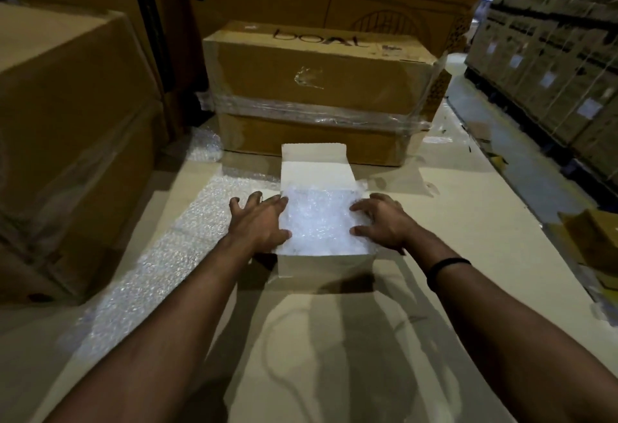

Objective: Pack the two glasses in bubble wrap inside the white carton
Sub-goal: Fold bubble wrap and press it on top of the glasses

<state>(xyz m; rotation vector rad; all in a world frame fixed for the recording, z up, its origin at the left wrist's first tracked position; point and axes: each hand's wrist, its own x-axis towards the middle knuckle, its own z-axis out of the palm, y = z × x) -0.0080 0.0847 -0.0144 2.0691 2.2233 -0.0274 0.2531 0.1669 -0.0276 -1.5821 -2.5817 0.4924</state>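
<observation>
Both hands, the left hand point(259, 222) and right hand point(381, 222), rest spread and flat on the bubble wrap point(319, 222) filling the white carton point(324, 263) between them. The 2 glasses are hidden beneath. The wrap looks soft and springy, the glasses probably fragile, so pressing gently at the edges seems wisest.

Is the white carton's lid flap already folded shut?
No: the lid flap stands up at the back, and bubble wrap shows in the open white carton.
</observation>
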